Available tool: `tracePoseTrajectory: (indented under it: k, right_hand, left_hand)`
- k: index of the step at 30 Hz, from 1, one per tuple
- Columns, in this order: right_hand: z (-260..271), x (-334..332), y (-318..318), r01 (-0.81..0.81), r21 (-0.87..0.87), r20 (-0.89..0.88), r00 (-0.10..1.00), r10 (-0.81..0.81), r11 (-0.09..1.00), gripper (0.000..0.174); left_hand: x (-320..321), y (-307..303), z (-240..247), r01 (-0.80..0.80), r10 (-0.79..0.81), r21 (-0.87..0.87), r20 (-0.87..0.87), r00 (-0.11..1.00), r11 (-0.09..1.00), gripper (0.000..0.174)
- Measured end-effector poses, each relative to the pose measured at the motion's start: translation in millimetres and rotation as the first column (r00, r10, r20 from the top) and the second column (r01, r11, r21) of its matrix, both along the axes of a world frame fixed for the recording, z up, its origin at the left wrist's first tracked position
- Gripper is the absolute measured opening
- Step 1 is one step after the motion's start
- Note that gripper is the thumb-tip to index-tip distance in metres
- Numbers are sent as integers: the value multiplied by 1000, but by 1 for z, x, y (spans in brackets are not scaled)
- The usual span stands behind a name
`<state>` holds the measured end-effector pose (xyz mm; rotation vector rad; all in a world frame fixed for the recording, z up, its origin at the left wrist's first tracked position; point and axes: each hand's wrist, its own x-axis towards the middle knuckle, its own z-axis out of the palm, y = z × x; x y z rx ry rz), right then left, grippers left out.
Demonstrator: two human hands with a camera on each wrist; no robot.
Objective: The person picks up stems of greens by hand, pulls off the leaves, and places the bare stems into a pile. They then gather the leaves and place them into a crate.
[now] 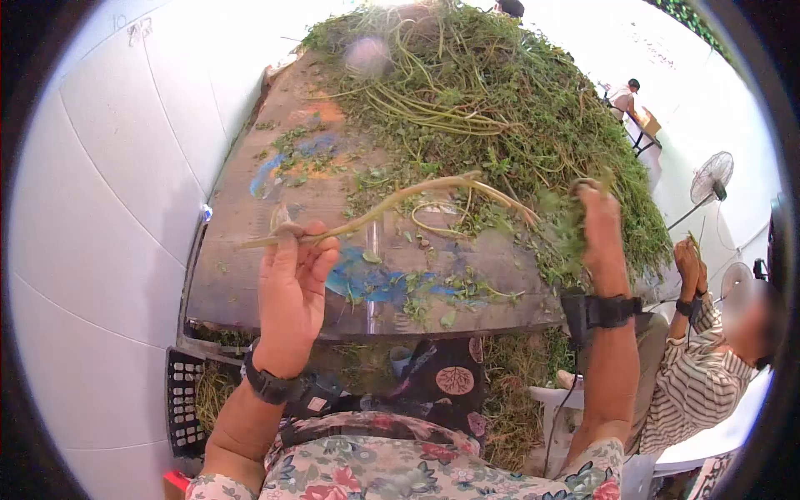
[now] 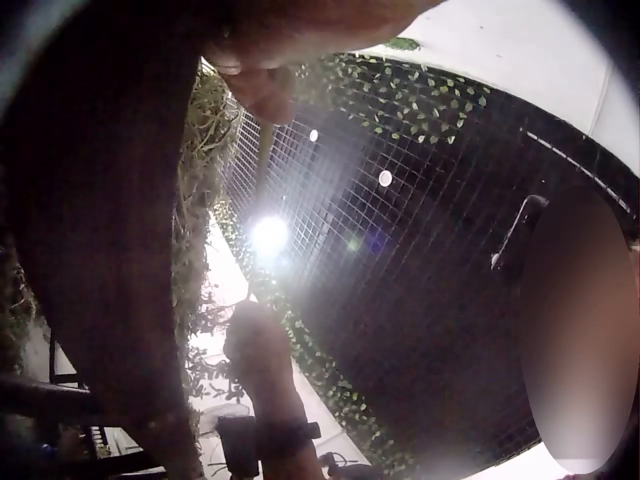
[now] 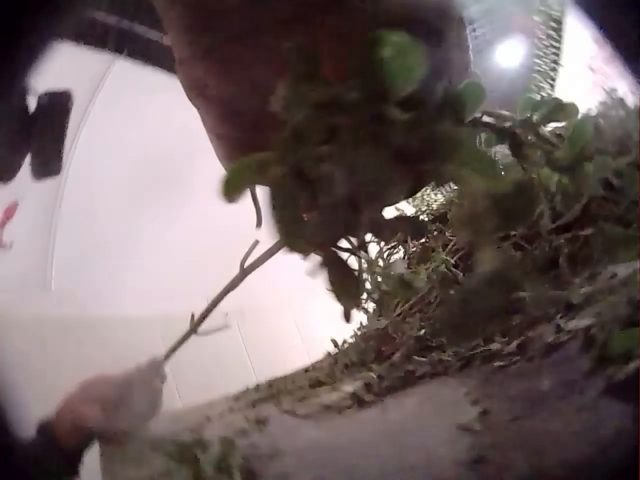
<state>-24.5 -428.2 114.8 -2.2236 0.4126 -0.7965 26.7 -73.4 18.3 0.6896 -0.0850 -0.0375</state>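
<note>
My left hand point(image 1: 292, 287) is raised over the near left of the table point(image 1: 250, 287), pinching one end of a long pale-green stem point(image 1: 404, 195) between thumb and fingers. The stem arches rightward toward my right hand point(image 1: 603, 225), which is over the table's right side. Blurred green leaves point(image 1: 568, 229) hang about the right fingers. In the right wrist view, the right hand grips a bunch of leaves point(image 3: 330, 200), and the side-shooted stem point(image 3: 220, 298) reaches from it to the left hand point(image 3: 110, 400).
A large heap of leafy stems point(image 1: 517, 92) covers the table's far and right parts. Loose leaves and a curled stem point(image 1: 433, 229) lie nearer. A black crate point(image 1: 185, 396) stands low on the left. To the right sits another person point(image 1: 700, 383); a fan point(image 1: 712, 177) stands behind.
</note>
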Motion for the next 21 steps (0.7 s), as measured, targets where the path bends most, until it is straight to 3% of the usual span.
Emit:
tracePoseTrajectory:
  k: [1,4,7,10,17,21]
  right_hand:
    - [6,1,-6,76,171,13,997,-79,982,24]
    - [10,-8,-9,28,-35,42,999,-26,999,24]
    - [14,-11,-5,-81,42,-21,996,82,996,25]
    - [17,-15,24,-218,-119,-151,968,200,969,25]
    - [13,-4,57,-402,120,-412,812,414,908,31]
    - [10,-2,57,-408,77,-460,795,396,910,28]
  left_hand:
    - [0,0,1,0,0,-6,-10,1000,1000,16]
    - [-3,-1,5,-5,5,-5,-41,999,1000,17]
    - [-3,-4,7,-7,7,19,-42,999,1000,18]
    - [-2,-3,7,-3,4,21,-33,999,1000,18]
    - [-3,-1,5,11,-11,-5,-41,999,1000,17]
    - [-5,-2,7,24,-25,-26,-35,999,999,17]
